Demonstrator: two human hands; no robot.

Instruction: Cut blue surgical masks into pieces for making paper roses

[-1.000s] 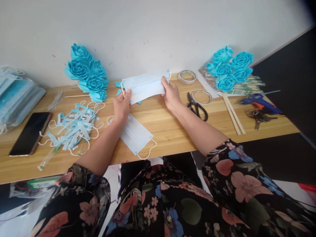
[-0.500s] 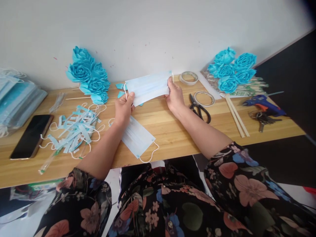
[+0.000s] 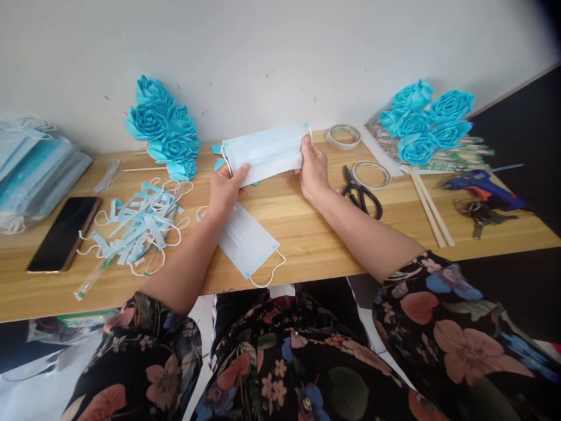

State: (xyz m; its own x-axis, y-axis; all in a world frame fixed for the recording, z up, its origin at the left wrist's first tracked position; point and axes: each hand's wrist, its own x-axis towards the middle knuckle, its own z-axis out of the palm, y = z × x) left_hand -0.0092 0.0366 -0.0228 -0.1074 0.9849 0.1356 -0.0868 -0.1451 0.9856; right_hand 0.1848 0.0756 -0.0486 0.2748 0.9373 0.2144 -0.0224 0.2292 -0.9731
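Both hands hold one pale blue face mask (image 3: 268,153) stretched sideways above the wooden table. My left hand (image 3: 228,187) grips its left end, the thumb lying on the front and the other fingers behind. At the right end, my right hand (image 3: 313,169) pinches the edge near the ear loop. A second face mask (image 3: 249,240) lies flat on the table below, partly under my left forearm. Small blue scraps (image 3: 218,156) show behind the held mask, mostly hidden.
Left: a stack of masks (image 3: 39,169), a phone (image 3: 65,234), cut strips with loops (image 3: 142,225) and blue fabric roses (image 3: 164,126). Right: scissors (image 3: 362,196), tape rolls (image 3: 371,175), more roses (image 3: 416,123), chopsticks (image 3: 432,207), keys (image 3: 478,219) and a glue gun (image 3: 486,186).
My left thumb has slid inward over the front of the mask. The right hand keeps its hold. The view has shifted slightly.
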